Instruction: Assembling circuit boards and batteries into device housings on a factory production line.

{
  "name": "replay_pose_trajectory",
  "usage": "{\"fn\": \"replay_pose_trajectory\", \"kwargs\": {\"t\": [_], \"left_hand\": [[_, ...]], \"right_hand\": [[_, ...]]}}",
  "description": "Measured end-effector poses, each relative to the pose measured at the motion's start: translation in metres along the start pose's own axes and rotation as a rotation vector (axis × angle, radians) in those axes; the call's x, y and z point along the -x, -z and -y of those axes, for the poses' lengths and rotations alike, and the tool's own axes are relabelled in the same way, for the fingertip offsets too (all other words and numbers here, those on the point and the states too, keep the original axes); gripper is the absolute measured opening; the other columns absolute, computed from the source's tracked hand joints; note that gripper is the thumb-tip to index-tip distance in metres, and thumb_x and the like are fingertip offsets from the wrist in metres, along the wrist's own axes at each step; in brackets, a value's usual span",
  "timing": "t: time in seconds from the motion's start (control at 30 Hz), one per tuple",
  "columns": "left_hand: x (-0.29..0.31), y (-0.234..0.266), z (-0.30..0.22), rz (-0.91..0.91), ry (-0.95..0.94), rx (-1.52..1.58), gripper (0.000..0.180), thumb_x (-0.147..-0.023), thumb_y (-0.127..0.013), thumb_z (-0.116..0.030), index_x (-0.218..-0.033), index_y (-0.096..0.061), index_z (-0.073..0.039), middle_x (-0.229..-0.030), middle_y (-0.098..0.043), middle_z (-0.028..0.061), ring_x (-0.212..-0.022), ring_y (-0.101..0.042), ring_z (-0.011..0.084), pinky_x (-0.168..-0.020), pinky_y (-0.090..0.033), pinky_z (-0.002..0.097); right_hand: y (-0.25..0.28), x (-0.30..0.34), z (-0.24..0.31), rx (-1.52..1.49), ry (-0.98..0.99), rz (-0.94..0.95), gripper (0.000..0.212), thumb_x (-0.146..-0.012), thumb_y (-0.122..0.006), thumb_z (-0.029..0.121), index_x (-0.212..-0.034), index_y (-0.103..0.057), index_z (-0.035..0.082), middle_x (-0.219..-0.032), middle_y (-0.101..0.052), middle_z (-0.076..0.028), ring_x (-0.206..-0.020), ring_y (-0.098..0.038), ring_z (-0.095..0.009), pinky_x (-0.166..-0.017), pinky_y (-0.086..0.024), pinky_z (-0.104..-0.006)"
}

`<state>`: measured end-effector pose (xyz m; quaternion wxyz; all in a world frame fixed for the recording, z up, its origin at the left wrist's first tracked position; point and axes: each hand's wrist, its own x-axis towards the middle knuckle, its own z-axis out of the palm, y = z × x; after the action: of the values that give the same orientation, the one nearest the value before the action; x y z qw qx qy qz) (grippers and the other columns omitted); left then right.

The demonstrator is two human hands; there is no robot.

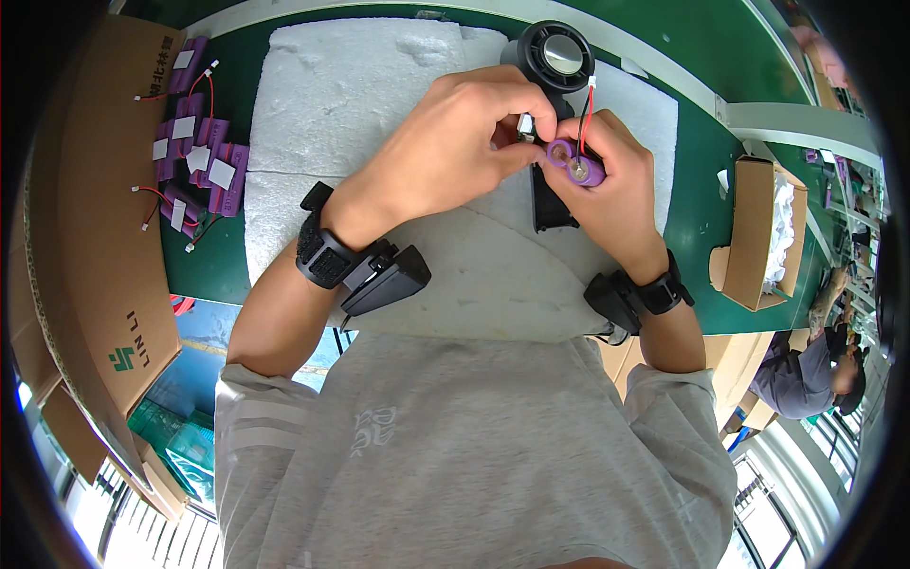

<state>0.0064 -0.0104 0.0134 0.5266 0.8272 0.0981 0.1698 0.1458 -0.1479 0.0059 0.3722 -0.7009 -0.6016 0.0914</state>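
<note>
My right hand (614, 194) is closed around a purple battery pack (589, 174) of cylindrical cells, their ends facing up. Red and black wires rise from the pack to a small white connector (592, 82). My left hand (455, 137) is curled beside it, thumb and forefinger close together at the pack's left edge. A small white piece (525, 123) shows between its fingers; its kind is unclear. Just beyond and beneath both hands, a black handheld fan (559, 55) with a round head and silver centre lies on white foam sheets (351, 85). Part of its handle is hidden.
Several purple battery packs (227, 180) with white labels and wires lie on the green table (204, 270) at left. A tall cardboard box (104, 209) borders that side. At right stands a small open carton (747, 237) with white contents. Another person (801, 379) is farther right.
</note>
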Motion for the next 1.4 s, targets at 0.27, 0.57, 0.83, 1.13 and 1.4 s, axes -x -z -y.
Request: {"fn": "replay_pose_trajectory", "kwargs": {"t": [0.27,0.57,0.83,1.13,1.4], "left_hand": [[-0.001,-0.001,0.013,-0.05,-0.086,0.108,0.02,-0.072,-0.066,0.005,-0.09,-0.066,-0.004,-0.081,-0.065,0.0081,-0.067,-0.06,0.0204,-0.063,-0.05,0.0315],[-0.001,0.002,0.014,-0.003,0.008,0.109,0.019,-0.073,-0.064,0.004,-0.088,-0.066,-0.006,-0.078,-0.065,0.0052,-0.065,-0.059,0.0157,-0.061,-0.048,0.0287],[-0.002,0.009,0.009,0.044,0.208,0.294,0.011,-0.08,-0.072,-0.006,-0.088,-0.067,-0.002,-0.073,-0.063,0.0022,-0.064,-0.055,0.0082,-0.059,-0.045,0.0255],[-0.001,0.009,0.014,0.044,0.166,0.348,0.018,-0.081,-0.076,-0.013,-0.093,-0.07,-0.001,-0.079,-0.068,0.0039,-0.068,-0.059,0.0079,-0.063,-0.047,0.0238],[0.0,0.008,0.015,0.019,0.103,0.254,0.017,-0.081,-0.076,-0.013,-0.091,-0.071,-0.001,-0.08,-0.069,0.0062,-0.068,-0.061,0.0108,-0.064,-0.049,0.0248]], "right_hand": [[-0.002,0.001,0.002,0.004,-0.043,-0.026,0.021,-0.074,-0.076,0.004,-0.088,-0.061,0.003,-0.078,-0.058,-0.006,-0.066,-0.058,-0.017,-0.061,-0.047,-0.0275],[0.009,0.002,0.0,-0.222,-0.039,-0.051,0.016,-0.08,-0.072,0.008,-0.088,-0.061,-0.001,-0.079,-0.061,-0.004,-0.067,-0.058,-0.013,-0.059,-0.045,-0.0244],[0.023,0.009,0.001,-0.397,-0.181,0.062,0.018,-0.089,-0.06,0.014,-0.088,-0.063,-0.003,-0.068,-0.061,-0.005,-0.057,-0.057,-0.009,-0.051,-0.039,-0.0214],[0.026,0.004,0.007,-0.493,-0.26,0.233,0.015,-0.091,-0.056,0.01,-0.087,-0.064,-0.003,-0.067,-0.062,-0.003,-0.053,-0.057,-0.008,-0.047,-0.037,-0.0205],[0.015,0.003,0.008,-0.17,-0.146,0.04,0.006,-0.087,-0.064,0.004,-0.088,-0.069,0.001,-0.068,-0.061,-0.004,-0.054,-0.054,-0.008,-0.047,-0.038,-0.0232]]}}
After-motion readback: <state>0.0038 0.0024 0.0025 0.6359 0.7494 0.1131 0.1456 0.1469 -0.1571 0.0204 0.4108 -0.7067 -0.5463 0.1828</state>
